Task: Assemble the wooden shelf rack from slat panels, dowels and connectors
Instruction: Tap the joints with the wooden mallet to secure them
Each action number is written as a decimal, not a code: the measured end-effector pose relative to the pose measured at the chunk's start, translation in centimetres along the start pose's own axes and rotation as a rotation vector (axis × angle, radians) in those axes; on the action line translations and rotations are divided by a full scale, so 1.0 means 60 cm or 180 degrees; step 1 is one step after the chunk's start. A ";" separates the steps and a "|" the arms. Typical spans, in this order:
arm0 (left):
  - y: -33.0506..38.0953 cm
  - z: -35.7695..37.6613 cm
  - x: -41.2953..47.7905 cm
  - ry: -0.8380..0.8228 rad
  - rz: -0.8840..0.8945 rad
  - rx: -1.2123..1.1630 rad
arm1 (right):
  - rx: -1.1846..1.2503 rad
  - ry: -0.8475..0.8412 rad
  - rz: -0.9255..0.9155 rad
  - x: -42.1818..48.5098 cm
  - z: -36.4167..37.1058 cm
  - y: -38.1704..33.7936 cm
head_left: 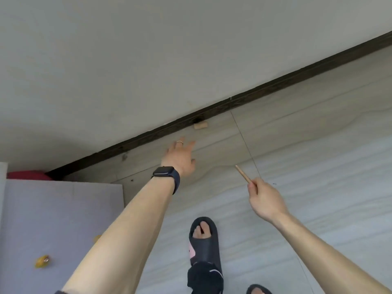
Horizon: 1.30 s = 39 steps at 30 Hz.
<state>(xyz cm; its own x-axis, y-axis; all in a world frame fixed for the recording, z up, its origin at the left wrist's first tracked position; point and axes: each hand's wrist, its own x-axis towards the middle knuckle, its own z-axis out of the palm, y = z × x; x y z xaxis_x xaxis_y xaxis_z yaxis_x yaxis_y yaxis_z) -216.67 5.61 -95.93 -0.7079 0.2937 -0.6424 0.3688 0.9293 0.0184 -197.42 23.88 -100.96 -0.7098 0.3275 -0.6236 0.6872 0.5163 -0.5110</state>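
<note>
- The left hand (180, 154) reaches out towards the dark baseboard (275, 81). Its fingers are spread and hold nothing. This looks like a reach for the small wooden piece (200, 125) that lies on the floor (318, 166) right against the baseboard, just beyond the fingertips and not yet touched.
- That piece is short, pale and blocky, the colour of raw wood (a stubby dowel or a connector; it is too small to say which). It has probably rolled or been dropped there, since no other rack part shows near it.
- The right hand (265, 200) is held farther back from the baseboard. Its fingers are pinched round the lower end of a thin dowel (242, 174), whose free end slants up towards the baseboard. Keeping the dowel in this hand leaves the other free for the pickup.
- The dowel is slim, straight and light tan, with a cleanly cut tip.
- The two hands are well apart. A dark watch (166, 176) sits on the left wrist and a ring (179, 142) on one finger.
- A foot in a black slipper (204, 240) stands on the floor, well back from the baseboard.
- No slat panels or assembled rack are in sight, so I judge this a retrieval errand within the assembly.
</note>
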 end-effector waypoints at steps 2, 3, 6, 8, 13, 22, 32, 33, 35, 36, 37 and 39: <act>-0.005 0.025 0.101 0.0102 0.0092 0.0124 | 0.0069 0.0011 0.0018 0.073 0.017 0.011; -0.006 0.039 0.146 0.0176 0.0139 0.0217 | 0.0120 0.0007 0.0007 0.105 0.024 0.015; 0.001 0.080 0.265 0.0470 0.0405 0.0379 | 0.0448 0.0081 -0.0035 0.190 0.041 0.024; 0.007 0.098 0.328 0.0577 0.0586 0.0470 | 0.0655 0.0168 -0.0078 0.235 0.051 0.027; 0.020 0.133 0.401 0.0948 0.0403 0.0066 | 0.0884 0.0381 -0.0253 0.284 0.048 0.027; 0.139 -0.076 0.062 -0.0695 0.0057 -0.5224 | 0.1236 0.0744 -0.0264 -0.001 -0.122 -0.103; 0.235 -0.535 -0.531 -0.1409 0.0994 -0.5806 | 0.0626 0.1294 -0.0934 -0.555 -0.518 -0.314; 0.236 -0.568 -0.581 -0.1304 0.1142 -0.5710 | 0.0546 0.1386 -0.1024 -0.602 -0.548 -0.328; 0.234 -0.621 -0.672 -0.1047 0.1509 -0.5514 | 0.0533 0.1652 -0.1244 -0.688 -0.601 -0.360; 0.233 -0.640 -0.717 -0.0958 0.1621 -0.5422 | 0.0542 0.1765 -0.1318 -0.730 -0.618 -0.373; 0.232 -0.654 -0.760 -0.0877 0.1704 -0.5348 | 0.0501 0.1837 -0.1371 -0.771 -0.629 -0.382; 0.230 -0.668 -0.839 -0.0750 0.1808 -0.5325 | 0.0439 0.1918 -0.1441 -0.849 -0.638 -0.394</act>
<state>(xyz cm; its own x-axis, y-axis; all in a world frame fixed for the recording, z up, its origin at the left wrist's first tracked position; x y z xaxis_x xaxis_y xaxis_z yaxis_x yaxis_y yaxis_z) -200.06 12.64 -32.63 -0.5757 0.7326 -0.3631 -0.5390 -0.0061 0.8423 -183.45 25.28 -34.46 -0.8612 0.5028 0.0744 0.2942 0.6125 -0.7336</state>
